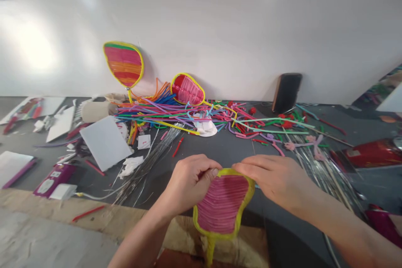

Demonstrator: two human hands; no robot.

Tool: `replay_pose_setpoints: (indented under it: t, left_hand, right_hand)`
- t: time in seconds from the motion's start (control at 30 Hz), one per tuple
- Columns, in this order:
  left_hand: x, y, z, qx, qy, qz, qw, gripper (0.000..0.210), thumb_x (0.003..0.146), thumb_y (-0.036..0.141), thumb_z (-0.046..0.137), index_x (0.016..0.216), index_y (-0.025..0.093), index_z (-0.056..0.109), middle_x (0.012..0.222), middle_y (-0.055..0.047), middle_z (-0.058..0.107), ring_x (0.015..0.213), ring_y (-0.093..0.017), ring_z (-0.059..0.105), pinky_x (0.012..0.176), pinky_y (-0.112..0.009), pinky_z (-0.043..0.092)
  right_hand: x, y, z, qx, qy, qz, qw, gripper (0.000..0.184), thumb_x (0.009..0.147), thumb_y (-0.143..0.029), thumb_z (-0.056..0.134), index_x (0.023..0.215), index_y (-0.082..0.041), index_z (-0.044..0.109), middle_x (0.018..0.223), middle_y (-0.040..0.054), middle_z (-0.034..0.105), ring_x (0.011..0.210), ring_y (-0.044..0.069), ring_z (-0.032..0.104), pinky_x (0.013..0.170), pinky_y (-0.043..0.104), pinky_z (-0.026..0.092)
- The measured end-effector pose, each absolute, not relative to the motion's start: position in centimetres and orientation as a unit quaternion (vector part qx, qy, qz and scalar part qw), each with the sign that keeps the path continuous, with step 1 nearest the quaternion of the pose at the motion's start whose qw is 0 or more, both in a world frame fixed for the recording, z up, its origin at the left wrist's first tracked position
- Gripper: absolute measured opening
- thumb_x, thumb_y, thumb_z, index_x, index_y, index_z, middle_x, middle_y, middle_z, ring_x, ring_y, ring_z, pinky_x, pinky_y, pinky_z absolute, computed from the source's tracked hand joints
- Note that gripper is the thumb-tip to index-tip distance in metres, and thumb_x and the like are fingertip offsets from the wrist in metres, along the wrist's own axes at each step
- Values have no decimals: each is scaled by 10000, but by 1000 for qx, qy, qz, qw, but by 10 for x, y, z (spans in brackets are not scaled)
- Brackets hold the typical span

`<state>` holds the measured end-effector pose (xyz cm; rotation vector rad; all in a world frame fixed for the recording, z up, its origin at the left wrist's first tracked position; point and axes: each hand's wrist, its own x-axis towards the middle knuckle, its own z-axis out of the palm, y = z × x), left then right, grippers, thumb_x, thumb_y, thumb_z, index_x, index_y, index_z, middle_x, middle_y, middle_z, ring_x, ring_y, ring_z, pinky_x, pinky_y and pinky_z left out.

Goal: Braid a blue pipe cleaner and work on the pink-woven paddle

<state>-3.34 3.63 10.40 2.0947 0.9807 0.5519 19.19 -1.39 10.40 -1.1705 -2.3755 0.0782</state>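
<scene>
Between my two hands is a paddle-shaped pipe-cleaner piece [226,205], filled with pink rows inside a yellow rim. Its yellow stem [210,251] points down toward me. My left hand [196,178] pinches the upper left of the rim between thumb and fingers. At the upper right, my right hand [273,176] has its fingers closed on the rim, its thumb hidden behind. Two similar yellow-rimmed pieces lean on the white board: a striped one [124,63] and a pink and red one [190,90].
A heap of coloured pipe cleaners [163,109] lies along the white board [220,33]. A phone [286,93] stands against it. Bare wires [150,159], white cards [106,143], a purple box [55,179] and a red tool [372,153] lie on the dark table.
</scene>
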Motion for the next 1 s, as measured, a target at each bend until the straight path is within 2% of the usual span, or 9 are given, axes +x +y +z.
replay_pose_setpoints:
  t: [0.33,0.7,1.0]
  left_hand:
    - [-33,33,105,810,407,210,365,204,861,194,506,822,210,706,686,11,623,622,-92,546,586,-208,378]
    - [-33,34,106,816,381,214,379,204,862,192,511,838,203,713,701,0,632,657,-99,559,619,-207,395]
    - [-31,36,103,807,402,203,382,200,845,205,527,744,202,699,663,14,621,633,-94,553,609,-209,393]
  right_hand:
    - [190,-11,107,-417,-876,26,242,338,897,-57,368,1016,-184,657,881,41,728,771,132,676,666,238,544]
    - [189,-10,109,-399,-883,13,247,312,926,-94,373,1008,-182,661,880,43,727,751,128,665,664,240,541]
    - [186,-10,108,-411,-876,81,241,287,908,-105,394,1015,-179,650,859,62,711,767,151,646,682,269,535]
